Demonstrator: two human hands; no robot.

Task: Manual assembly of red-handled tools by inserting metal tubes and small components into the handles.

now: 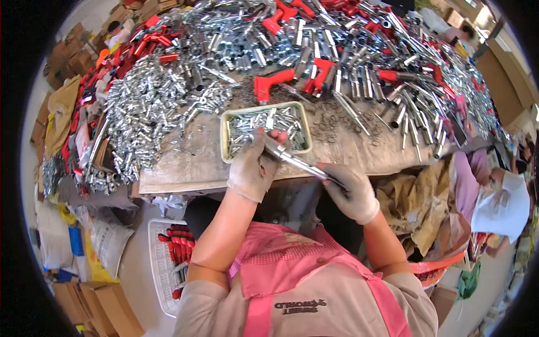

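A shiny metal tube (300, 163) slants between my two gloved hands, just over the near edge of the table. My left hand (248, 174), in a whitish glove with reddish fingertips bare or showing through, grips the tube's upper left end. Closed round its lower right end is my right hand (355, 194), also gloved. Right behind the left hand stands a cream plastic tub (224, 132) holding many small silvery metal pieces (268, 119). Beyond the tub lie red pistol-shaped handles (272, 84).
Heaped small metal fittings (146, 112) cover the table's left side; longer metal tubes (412, 115) and small springs (328, 126) lie to the right. A white basket (155, 264) with red-handled pieces stands low at left. Brown wrapping paper (418, 202) hangs at right.
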